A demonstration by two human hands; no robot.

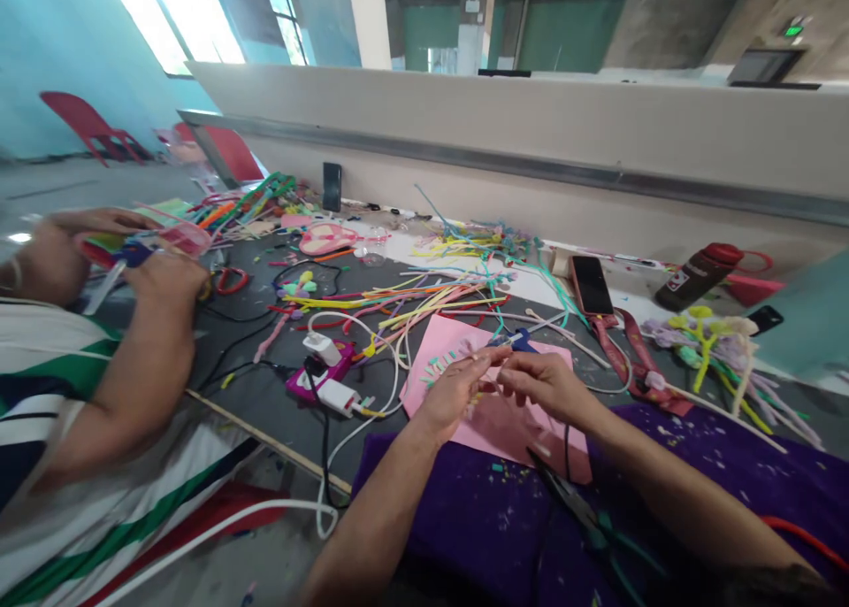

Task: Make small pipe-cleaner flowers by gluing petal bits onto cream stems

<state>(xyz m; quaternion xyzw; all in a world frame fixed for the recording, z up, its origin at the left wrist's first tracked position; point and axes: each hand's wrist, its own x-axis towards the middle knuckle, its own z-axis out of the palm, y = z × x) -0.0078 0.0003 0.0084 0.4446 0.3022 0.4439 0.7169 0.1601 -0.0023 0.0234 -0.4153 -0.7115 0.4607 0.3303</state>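
My left hand (455, 396) is closed in a pinch above a pink sheet (424, 341). Close against it, my right hand (545, 388) has its fingers bent together at the same spot. Whatever small thing lies between the fingertips is too small and hidden to name. Short pale-green pieces (439, 368) lie on the sheet beside my left hand. Just behind my right hand is a blue tool with a translucent stick, like a glue gun (523, 341). Long-nosed pliers (584, 511) with teal handles rest on the purple cloth (451, 501) in front of me.
Fuzzy craft stems (398, 302) spread over the dark table. At left are a purple power strip (322, 372) with chargers, and a co-worker's hands (152, 262) near red-handled scissors (232, 280). At right lie a phone (590, 286), a lanyard (637, 359), a bottle (696, 275) and fuzzy flowers (703, 337).
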